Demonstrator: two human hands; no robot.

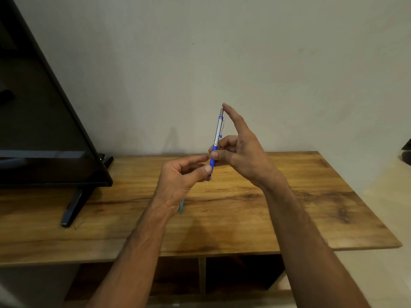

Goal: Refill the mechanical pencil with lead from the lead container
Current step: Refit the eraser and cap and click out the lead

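Mechanical pencil (216, 142) held near upright above tabletop (289, 196): right hand (240, 150) pinching blue barrel, index at cap; left hand (182, 176) pinching tip. Teal lead container (181, 206) partly hidden beneath left wrist. Loading judged incomplete.

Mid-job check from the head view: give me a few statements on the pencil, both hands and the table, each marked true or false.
1. The mechanical pencil is held near upright above the table. True.
2. Only the right hand touches the pencil. False: the left hand pinches its lower tip end too.
3. The right index finger is raised beside the pencil's top end. True.
4. The pencil's grip is red. False: it is blue.
5. A dark screen stands on the table's left side. True.
6. A teal object lies far right on the table. False: it peeks out beside the left wrist.
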